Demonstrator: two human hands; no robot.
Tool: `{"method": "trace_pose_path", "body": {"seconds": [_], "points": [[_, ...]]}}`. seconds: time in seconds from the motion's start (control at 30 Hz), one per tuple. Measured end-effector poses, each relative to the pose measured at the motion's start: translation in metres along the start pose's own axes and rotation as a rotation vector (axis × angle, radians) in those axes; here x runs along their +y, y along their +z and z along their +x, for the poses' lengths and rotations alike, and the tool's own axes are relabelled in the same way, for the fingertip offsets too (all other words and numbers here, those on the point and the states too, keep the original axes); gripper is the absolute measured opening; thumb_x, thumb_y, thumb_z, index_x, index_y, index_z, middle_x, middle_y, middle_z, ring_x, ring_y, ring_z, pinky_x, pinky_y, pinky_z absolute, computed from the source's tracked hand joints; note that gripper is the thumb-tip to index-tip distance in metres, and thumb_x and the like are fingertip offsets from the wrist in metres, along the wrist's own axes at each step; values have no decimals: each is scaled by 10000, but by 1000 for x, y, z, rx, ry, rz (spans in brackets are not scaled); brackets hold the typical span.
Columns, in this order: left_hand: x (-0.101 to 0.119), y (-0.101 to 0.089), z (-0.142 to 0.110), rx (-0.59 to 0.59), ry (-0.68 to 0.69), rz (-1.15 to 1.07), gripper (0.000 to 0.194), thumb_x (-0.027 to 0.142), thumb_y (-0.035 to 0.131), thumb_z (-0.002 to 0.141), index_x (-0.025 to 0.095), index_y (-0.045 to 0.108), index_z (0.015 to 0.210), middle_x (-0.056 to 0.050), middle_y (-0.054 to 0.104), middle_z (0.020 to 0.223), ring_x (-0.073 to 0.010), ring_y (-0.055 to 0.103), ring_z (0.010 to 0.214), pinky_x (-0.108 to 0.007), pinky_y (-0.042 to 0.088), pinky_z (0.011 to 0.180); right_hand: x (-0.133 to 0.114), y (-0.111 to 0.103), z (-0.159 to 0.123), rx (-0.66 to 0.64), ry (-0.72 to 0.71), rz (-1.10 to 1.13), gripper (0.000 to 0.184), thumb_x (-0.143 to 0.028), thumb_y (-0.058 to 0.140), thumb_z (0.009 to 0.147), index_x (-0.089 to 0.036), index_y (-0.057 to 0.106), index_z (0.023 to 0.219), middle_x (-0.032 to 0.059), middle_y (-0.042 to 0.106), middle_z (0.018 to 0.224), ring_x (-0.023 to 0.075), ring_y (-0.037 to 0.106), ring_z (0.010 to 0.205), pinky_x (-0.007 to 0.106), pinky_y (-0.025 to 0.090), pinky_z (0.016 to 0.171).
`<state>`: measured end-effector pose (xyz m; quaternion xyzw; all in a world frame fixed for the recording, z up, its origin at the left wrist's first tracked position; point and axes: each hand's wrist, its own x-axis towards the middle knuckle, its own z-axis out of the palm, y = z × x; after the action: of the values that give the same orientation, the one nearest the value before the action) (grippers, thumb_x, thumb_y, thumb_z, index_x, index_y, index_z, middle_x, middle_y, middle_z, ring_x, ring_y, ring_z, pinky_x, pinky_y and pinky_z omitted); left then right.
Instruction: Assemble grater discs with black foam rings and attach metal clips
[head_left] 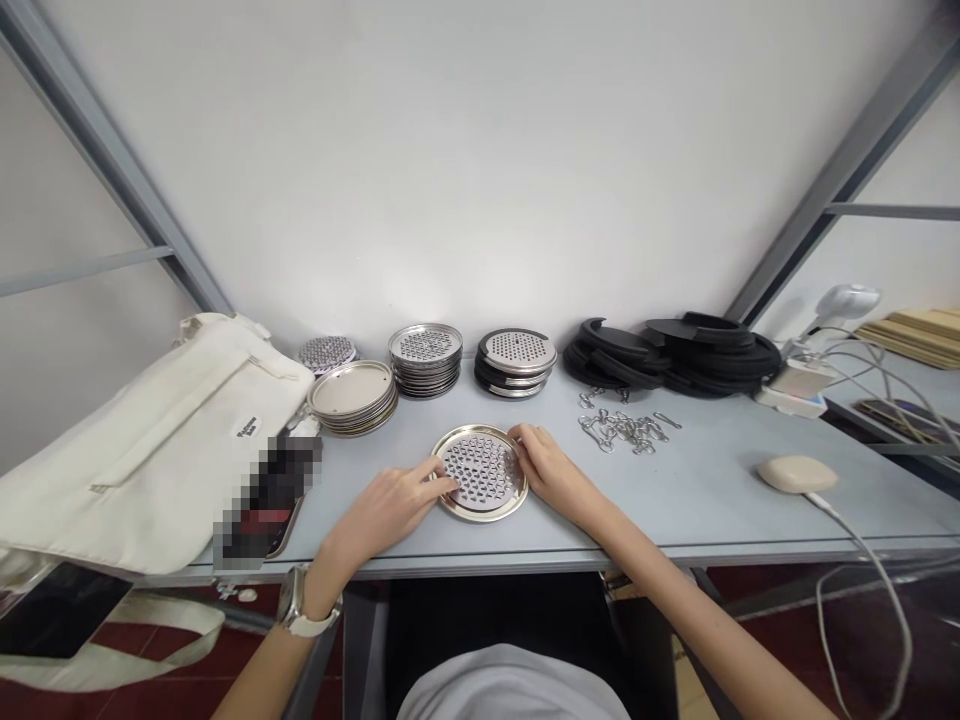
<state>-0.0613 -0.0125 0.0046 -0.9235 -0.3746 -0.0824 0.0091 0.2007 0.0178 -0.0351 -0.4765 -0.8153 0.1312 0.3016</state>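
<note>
In front of me, near the table's front edge, a round perforated metal grater disc (487, 475) sits inside a shallow, gold-rimmed metal tray (482, 516). My left hand (401, 500) grips the left side, its thumb and fingertips on the disc's edge and the tray rim. On the right side, my right hand (551, 472) has its fingers curled over the rim and disc edge. Parts of the rim are hidden under the fingers of both hands.
Behind stand stacks of round trays (352, 390), grater discs (426, 350) and black-rimmed discs (517, 355). Black plastic rings (615, 355) and loose metal clips (630, 430) lie right. A cream bag (165, 430) covers the left end; a corded beige device (796, 473) lies right.
</note>
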Motion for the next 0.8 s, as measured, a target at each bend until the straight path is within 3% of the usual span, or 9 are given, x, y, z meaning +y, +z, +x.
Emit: {"method": "trace_pose_path", "body": {"seconds": [0.23, 0.33, 0.5, 0.63, 0.8], "points": [[-4, 4, -2, 51, -56, -129, 266, 206, 331, 972, 218, 537, 1140, -39, 619, 1063, -153, 626, 888, -247, 448, 751, -18, -1, 1, 24, -99, 60, 210, -273, 424, 934, -235, 477, 1134, 98, 538, 1155, 236, 487, 1088, 406, 404, 940], [-6, 4, -2, 120, -141, -158, 242, 212, 315, 974, 203, 521, 1102, -32, 620, 1043, -152, 615, 881, -251, 438, 734, -36, 4, 5, -11, -107, 77, 404, -396, 552, 867, -231, 434, 1217, 108, 533, 1217, 250, 468, 1160, 436, 361, 999], [-10, 6, -3, 108, -184, -132, 236, 165, 351, 935, 212, 541, 1066, -25, 597, 1018, -145, 600, 806, -241, 411, 672, -58, 17, 17, -180, 55, -52, 912, -565, 713, 647, -137, 342, 1362, 241, 360, 1405, 409, 234, 1358, 593, 200, 1067], [-10, 13, -2, 66, -131, -177, 251, 118, 381, 903, 233, 567, 1028, -3, 600, 1012, -137, 604, 838, -232, 408, 703, -61, 18, 24, -345, 216, -133, 1025, -560, 683, 666, -80, 225, 1446, 301, 181, 1484, 452, 68, 1393, 609, 134, 1078], [-10, 19, -3, 88, -129, -188, 222, 121, 396, 903, 228, 573, 982, 3, 610, 953, -136, 605, 823, -230, 396, 678, -62, 15, 24, -372, 238, -205, 1054, -535, 682, 652, -46, 202, 1453, 322, 185, 1472, 446, 90, 1392, 586, 136, 1083]]}}
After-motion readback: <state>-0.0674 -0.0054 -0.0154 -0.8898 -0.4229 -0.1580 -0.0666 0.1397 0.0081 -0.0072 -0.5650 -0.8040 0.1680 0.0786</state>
